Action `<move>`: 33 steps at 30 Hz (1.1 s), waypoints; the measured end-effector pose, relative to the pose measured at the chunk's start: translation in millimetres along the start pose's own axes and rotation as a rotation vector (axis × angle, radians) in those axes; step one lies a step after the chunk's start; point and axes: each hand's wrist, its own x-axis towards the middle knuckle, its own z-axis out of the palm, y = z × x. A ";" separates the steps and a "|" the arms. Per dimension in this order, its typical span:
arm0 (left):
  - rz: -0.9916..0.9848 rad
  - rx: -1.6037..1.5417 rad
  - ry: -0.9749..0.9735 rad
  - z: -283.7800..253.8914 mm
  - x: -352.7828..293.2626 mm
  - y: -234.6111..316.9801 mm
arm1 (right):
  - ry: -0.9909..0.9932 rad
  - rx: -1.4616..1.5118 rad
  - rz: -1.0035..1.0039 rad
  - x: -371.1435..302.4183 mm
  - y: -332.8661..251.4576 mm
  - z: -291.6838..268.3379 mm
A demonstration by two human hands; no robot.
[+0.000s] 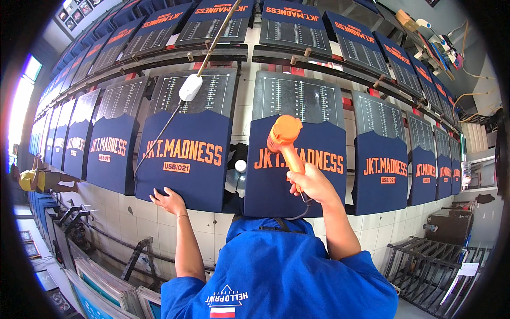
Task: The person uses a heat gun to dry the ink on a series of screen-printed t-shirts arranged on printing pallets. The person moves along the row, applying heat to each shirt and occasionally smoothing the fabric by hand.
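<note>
My right hand (314, 184) is wrapped around the handle of an orange hair dryer (287, 139). The dryer is above a navy shirt (295, 196) with orange printed letters, stretched over a dark board with white scale marks. A cord runs down from the handle. To the left, my left hand (170, 202) rests with fingers spread on the lower edge of another navy shirt (204, 183) with the same kind of print. A white power socket (190, 87) hangs over that shirt's board, and a dark cable droops from it across the print.
Printed shirts on boards run along both sides and in a far row (295, 32). A white-capped bottle (240, 166) stands between the two nearest boards. Framed screens (106, 282) lean at lower left, a black rack (435, 276) stands at right, and a person in yellow (33, 181) is at far left.
</note>
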 end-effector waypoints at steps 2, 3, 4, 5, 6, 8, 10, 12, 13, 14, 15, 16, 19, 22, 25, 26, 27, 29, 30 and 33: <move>-0.004 0.008 -0.003 0.0 0.8 -0.6 | -0.041 -0.005 0.024 -2.3 2.5 0.2; -0.004 0.011 -0.005 -0.3 0.0 0.2 | -0.056 0.008 0.040 -3.4 6.1 0.2; -0.004 0.013 -0.007 -0.3 -0.3 1.2 | -0.071 0.022 0.055 -4.5 8.1 0.2; -0.004 0.015 -0.009 -0.6 -1.3 1.9 | -0.052 0.007 0.044 -3.6 8.2 0.1; 0.005 0.017 -0.002 -0.2 0.0 -0.3 | -0.037 -0.004 0.030 -0.3 4.8 2.9; 0.022 0.019 0.011 1.1 1.9 -4.0 | 0.013 0.008 0.003 4.9 -2.0 10.6; 0.004 -0.002 -0.003 -0.8 0.0 0.8 | 0.003 0.022 0.005 8.8 -4.0 9.3; -0.007 -0.011 -0.009 -1.6 -0.6 2.7 | -0.014 0.019 0.023 8.1 -4.3 8.8; -0.008 -0.009 -0.009 -1.9 -0.1 1.8 | -0.026 0.010 0.040 4.3 -4.1 8.6; -0.009 -0.008 -0.009 -1.9 0.2 1.1 | -0.038 0.000 0.057 0.1 -3.3 8.4; -0.011 -0.009 -0.012 -2.0 -0.3 1.4 | -0.047 -0.015 0.061 -5.3 -0.8 8.5; -0.012 -0.010 -0.015 -1.7 -0.3 2.1 | -0.056 -0.030 0.065 -11.8 2.7 8.6; 0.010 0.004 -0.002 -0.2 0.5 -1.3 | -0.099 -0.007 0.069 -23.7 11.0 9.2; 0.002 -0.008 -0.010 -0.5 -0.3 1.0 | -0.104 0.000 0.108 -30.2 16.6 5.7; -0.018 -0.014 -0.008 1.2 0.8 -2.3 | -0.041 0.005 0.093 -37.8 7.1 7.8; -0.024 -0.012 -0.002 2.5 1.5 -5.0 | -0.032 0.013 0.102 -37.4 8.4 8.7; -0.017 -0.011 0.001 3.6 2.0 -5.3 | -0.022 0.021 0.109 -36.7 11.0 9.3; -0.004 -0.009 0.008 5.3 2.6 -6.6 | -0.035 0.035 0.111 -34.9 12.1 11.3; 0.003 -0.001 0.014 5.8 2.8 -7.1 | -0.058 0.042 0.104 -33.5 11.7 13.5; 0.008 0.009 0.020 5.5 3.2 -7.3 | -0.118 0.053 0.091 -26.6 9.8 21.8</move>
